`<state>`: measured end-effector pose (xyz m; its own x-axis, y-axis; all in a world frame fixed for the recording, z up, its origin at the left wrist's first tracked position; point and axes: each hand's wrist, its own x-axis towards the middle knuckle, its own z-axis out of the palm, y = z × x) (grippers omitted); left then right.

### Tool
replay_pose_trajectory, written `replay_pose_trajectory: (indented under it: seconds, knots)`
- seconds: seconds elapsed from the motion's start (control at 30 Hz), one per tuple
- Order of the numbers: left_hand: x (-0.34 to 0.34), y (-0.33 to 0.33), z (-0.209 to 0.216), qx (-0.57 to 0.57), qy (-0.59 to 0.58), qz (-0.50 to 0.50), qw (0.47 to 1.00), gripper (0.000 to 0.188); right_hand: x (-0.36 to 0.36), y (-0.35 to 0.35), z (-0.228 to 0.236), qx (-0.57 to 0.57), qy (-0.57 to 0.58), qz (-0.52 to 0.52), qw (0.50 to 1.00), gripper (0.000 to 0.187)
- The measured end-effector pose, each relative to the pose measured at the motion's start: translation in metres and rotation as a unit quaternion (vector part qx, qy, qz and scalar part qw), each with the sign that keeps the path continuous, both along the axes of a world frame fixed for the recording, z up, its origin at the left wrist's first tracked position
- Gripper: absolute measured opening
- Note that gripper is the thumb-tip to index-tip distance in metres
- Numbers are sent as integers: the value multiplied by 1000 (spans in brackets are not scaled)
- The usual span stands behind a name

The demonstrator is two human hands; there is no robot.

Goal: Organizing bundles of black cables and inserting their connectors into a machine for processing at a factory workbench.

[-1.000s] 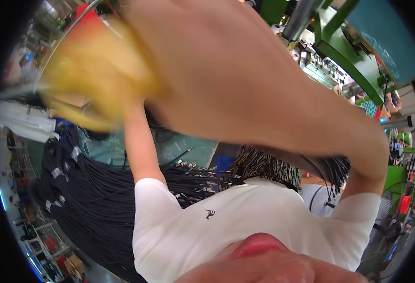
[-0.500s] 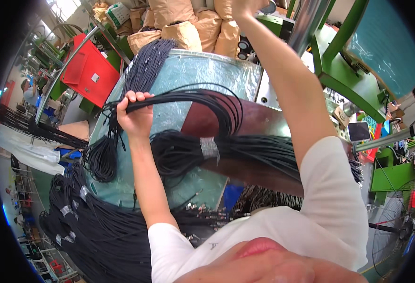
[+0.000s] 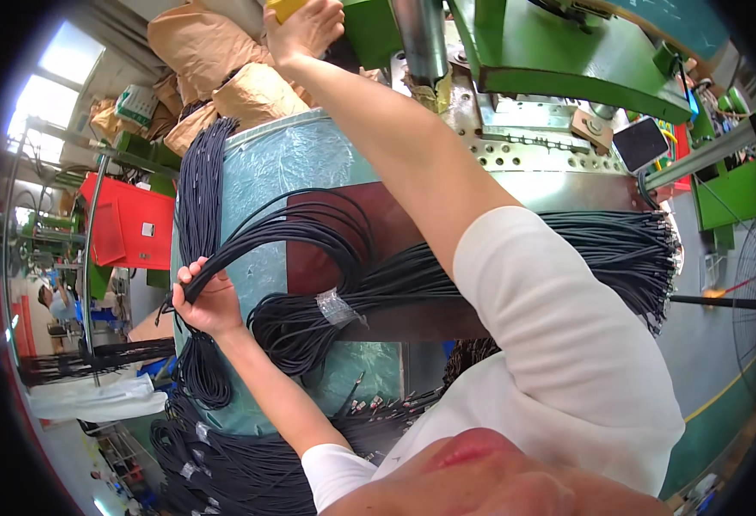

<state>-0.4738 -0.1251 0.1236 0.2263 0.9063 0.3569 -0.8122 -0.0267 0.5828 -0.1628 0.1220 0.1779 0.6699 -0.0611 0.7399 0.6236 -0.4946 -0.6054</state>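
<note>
1. From where I stand, the counter (image 3: 262, 159) is the largest thing, covered with clear film, presumably so cables slide without scuffing.
2. A green machine (image 3: 559, 64) stands beyond it, on the person's right.
3. A thick taped bundle (image 3: 584, 245) of black cables lies across the dark-red board (image 3: 378, 211), coiled at its left end, tips fanned out right; laid lengthwise, probably, so the strands run parallel.
4. A thinner bunch of black cables (image 3: 296, 239) arches above the counter from the left hand (image 3: 208, 297) toward that bundle; I can't tell where the two part.
5. That hand is clamped on the bunch with fingers wrapped over it, likely to hold the strands together.
6. The right hand (image 3: 305, 30), stretched far forward, is closed on a yellow object (image 3: 285, 9), cut off by the view's edge; why it's held out there I can't tell.
7. Smallest is the clear tape band (image 3: 335, 306), apparently there to bind the thick bundle.
</note>
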Motion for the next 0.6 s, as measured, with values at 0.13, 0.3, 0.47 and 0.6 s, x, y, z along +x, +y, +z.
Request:
replay_pose_trajectory:
  seconds: [0.13,0.3,0.47,0.6]
  knots:
    - [-1,1,-2,1,1,12,1000,22,17,-16,-26,-65,292,303,905,79]
    - [-4,4,-5,-1,11,11,1000,23,23,-16,-41,-87,296,349,885,82]
    - [-13,10,-12,-26,1,-19,999,36,24,-106,-17,-128,238,513,815,83]
    - [-10,14,-10,-84,178,-94,976,76,69,-295,-22,-9,-61,767,638,54]
